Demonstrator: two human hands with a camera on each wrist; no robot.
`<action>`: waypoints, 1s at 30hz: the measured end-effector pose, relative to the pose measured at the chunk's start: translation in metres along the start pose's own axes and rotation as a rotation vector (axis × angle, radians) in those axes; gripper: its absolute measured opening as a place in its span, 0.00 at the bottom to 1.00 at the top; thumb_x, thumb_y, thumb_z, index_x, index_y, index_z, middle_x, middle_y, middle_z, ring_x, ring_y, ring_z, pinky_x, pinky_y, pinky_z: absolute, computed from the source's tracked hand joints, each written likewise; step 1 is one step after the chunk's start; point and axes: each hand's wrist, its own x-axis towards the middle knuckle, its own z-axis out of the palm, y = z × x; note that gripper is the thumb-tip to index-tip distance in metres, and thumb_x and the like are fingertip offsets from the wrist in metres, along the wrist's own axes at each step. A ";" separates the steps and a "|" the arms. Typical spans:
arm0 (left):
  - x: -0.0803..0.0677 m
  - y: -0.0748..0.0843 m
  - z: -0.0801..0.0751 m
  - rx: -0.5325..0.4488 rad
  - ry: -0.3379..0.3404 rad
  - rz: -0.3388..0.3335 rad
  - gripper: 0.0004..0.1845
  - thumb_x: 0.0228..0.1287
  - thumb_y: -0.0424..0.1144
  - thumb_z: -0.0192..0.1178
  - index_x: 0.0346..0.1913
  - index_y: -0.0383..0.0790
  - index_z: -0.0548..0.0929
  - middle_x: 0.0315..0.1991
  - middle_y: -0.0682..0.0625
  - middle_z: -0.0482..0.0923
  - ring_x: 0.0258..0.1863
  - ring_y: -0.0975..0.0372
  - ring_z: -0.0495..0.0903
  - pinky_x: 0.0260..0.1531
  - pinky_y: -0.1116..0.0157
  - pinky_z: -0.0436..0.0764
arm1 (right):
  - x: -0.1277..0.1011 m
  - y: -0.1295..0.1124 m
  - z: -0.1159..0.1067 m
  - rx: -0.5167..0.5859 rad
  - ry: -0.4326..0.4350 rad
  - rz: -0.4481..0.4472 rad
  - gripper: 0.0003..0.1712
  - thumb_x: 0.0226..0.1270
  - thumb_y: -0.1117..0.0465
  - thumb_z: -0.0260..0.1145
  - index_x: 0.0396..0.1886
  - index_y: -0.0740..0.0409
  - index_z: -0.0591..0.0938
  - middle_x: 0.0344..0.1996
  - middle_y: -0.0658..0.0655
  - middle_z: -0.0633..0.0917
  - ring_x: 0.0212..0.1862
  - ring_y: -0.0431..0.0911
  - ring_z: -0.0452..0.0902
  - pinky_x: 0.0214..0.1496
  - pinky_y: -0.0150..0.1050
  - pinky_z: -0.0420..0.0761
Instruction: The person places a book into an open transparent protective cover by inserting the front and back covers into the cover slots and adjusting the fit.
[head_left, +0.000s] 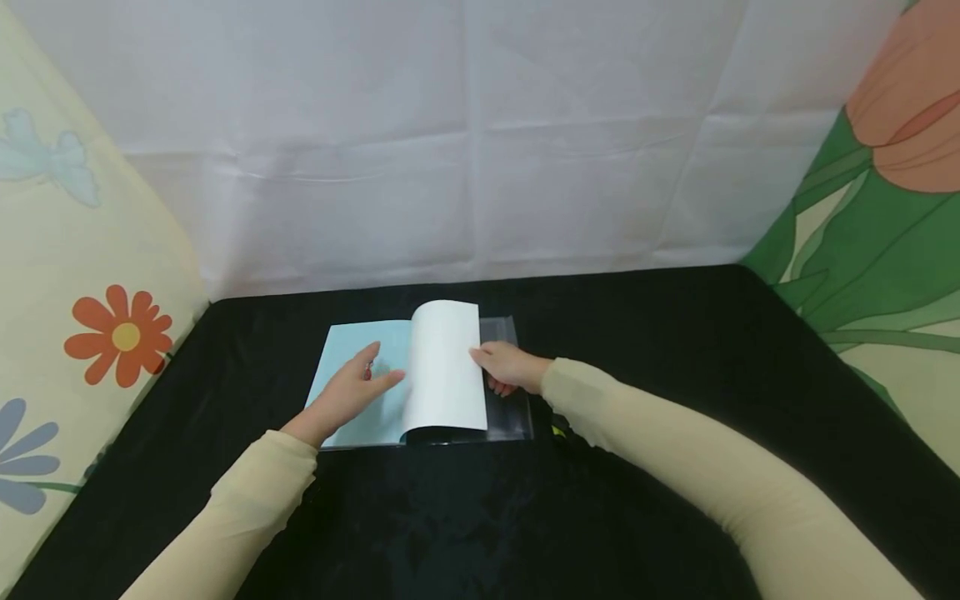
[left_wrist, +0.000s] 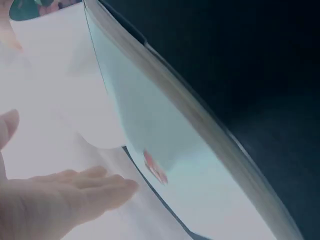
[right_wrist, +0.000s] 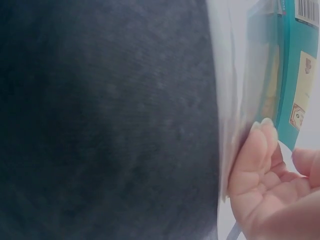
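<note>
Left hand (head_left: 345, 398) flat, fingers straight, on blue page (head_left: 352, 367); right hand (head_left: 508, 368) pinches curled white sheet (head_left: 446, 367) edge.

A black cloth covers the surface (head_left: 675, 350). A creased white sheet (head_left: 465, 142) hangs behind it, with floral fabrics (head_left: 90, 275), possibly cushions, at both sides.
</note>
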 end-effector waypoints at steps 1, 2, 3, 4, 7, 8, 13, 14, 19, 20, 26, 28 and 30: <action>0.001 0.001 0.003 0.006 -0.011 0.002 0.45 0.70 0.51 0.57 0.77 0.33 0.45 0.76 0.35 0.44 0.74 0.43 0.46 0.68 0.45 0.55 | 0.000 0.000 0.000 -0.001 0.000 -0.001 0.19 0.81 0.52 0.44 0.39 0.60 0.74 0.22 0.56 0.74 0.24 0.45 0.69 0.25 0.35 0.74; 0.003 0.002 0.006 0.018 -0.021 0.004 0.46 0.69 0.53 0.57 0.77 0.34 0.45 0.76 0.36 0.43 0.74 0.43 0.44 0.67 0.44 0.55 | 0.000 0.000 0.001 -0.003 0.000 -0.002 0.19 0.81 0.52 0.44 0.39 0.60 0.74 0.22 0.56 0.74 0.24 0.45 0.69 0.25 0.35 0.74; 0.004 0.003 0.009 0.025 -0.029 0.006 0.47 0.68 0.54 0.58 0.77 0.35 0.45 0.77 0.37 0.43 0.75 0.43 0.44 0.67 0.43 0.54 | 0.001 0.000 0.001 -0.005 0.002 -0.001 0.19 0.81 0.52 0.44 0.39 0.60 0.74 0.22 0.56 0.74 0.24 0.45 0.70 0.25 0.35 0.74; 0.005 0.005 0.012 0.029 -0.036 0.015 0.48 0.67 0.55 0.59 0.77 0.36 0.45 0.77 0.37 0.43 0.75 0.44 0.43 0.67 0.43 0.54 | 0.001 -0.001 0.001 -0.007 0.003 -0.001 0.19 0.81 0.52 0.44 0.40 0.60 0.75 0.22 0.56 0.74 0.24 0.45 0.70 0.25 0.35 0.74; 0.008 0.009 0.020 0.047 -0.053 0.047 0.50 0.65 0.57 0.61 0.78 0.38 0.45 0.77 0.39 0.43 0.75 0.45 0.41 0.67 0.41 0.54 | 0.001 -0.001 0.001 -0.018 0.007 -0.002 0.19 0.81 0.51 0.44 0.42 0.61 0.75 0.23 0.56 0.75 0.23 0.45 0.70 0.24 0.35 0.74; 0.010 0.010 0.023 0.053 -0.059 0.062 0.50 0.65 0.56 0.62 0.78 0.39 0.44 0.77 0.40 0.41 0.76 0.46 0.40 0.67 0.41 0.53 | 0.000 -0.001 0.001 -0.021 0.009 0.000 0.19 0.81 0.51 0.44 0.42 0.60 0.76 0.23 0.56 0.75 0.23 0.45 0.70 0.24 0.35 0.74; 0.019 0.023 0.036 0.177 -0.085 0.193 0.50 0.64 0.52 0.64 0.77 0.35 0.47 0.78 0.42 0.37 0.75 0.46 0.33 0.68 0.41 0.46 | 0.000 -0.003 0.000 -0.049 -0.002 -0.005 0.20 0.81 0.51 0.44 0.44 0.60 0.76 0.22 0.56 0.74 0.22 0.45 0.69 0.22 0.34 0.73; 0.020 0.025 0.038 0.204 -0.093 0.223 0.49 0.64 0.51 0.64 0.77 0.34 0.47 0.78 0.42 0.37 0.75 0.46 0.32 0.68 0.40 0.45 | 0.000 -0.003 0.000 -0.053 -0.005 -0.006 0.20 0.81 0.51 0.43 0.45 0.60 0.76 0.22 0.56 0.74 0.21 0.45 0.69 0.21 0.34 0.73; 0.028 0.035 0.047 0.336 -0.108 0.296 0.48 0.64 0.53 0.64 0.76 0.34 0.50 0.78 0.43 0.39 0.76 0.48 0.32 0.65 0.35 0.42 | 0.001 -0.004 -0.001 -0.069 -0.023 -0.007 0.21 0.81 0.50 0.43 0.50 0.61 0.76 0.20 0.55 0.72 0.18 0.43 0.67 0.18 0.33 0.74; 0.030 0.036 0.048 0.361 -0.108 0.306 0.48 0.63 0.53 0.64 0.76 0.34 0.51 0.78 0.44 0.39 0.76 0.48 0.32 0.65 0.35 0.41 | 0.001 -0.004 -0.001 -0.073 -0.028 -0.007 0.22 0.81 0.50 0.43 0.51 0.60 0.76 0.20 0.55 0.71 0.18 0.43 0.67 0.18 0.33 0.74; 0.035 0.045 0.054 0.500 -0.114 0.350 0.47 0.61 0.56 0.65 0.76 0.39 0.56 0.77 0.47 0.46 0.76 0.48 0.33 0.64 0.33 0.37 | 0.001 -0.004 -0.003 -0.082 -0.055 -0.016 0.22 0.81 0.49 0.43 0.53 0.60 0.75 0.19 0.55 0.70 0.18 0.43 0.65 0.18 0.33 0.75; 0.035 0.046 0.055 0.558 -0.110 0.355 0.45 0.61 0.56 0.65 0.75 0.39 0.59 0.77 0.47 0.48 0.76 0.48 0.34 0.63 0.32 0.36 | 0.001 -0.004 -0.003 -0.082 -0.063 -0.019 0.21 0.80 0.50 0.44 0.54 0.59 0.75 0.19 0.55 0.70 0.18 0.43 0.65 0.18 0.33 0.75; 0.035 0.047 0.055 0.619 -0.106 0.352 0.44 0.61 0.57 0.65 0.74 0.40 0.61 0.76 0.48 0.50 0.76 0.49 0.34 0.63 0.32 0.36 | 0.000 -0.005 -0.004 -0.086 -0.069 -0.023 0.20 0.80 0.50 0.45 0.53 0.59 0.75 0.20 0.55 0.70 0.18 0.43 0.65 0.18 0.33 0.75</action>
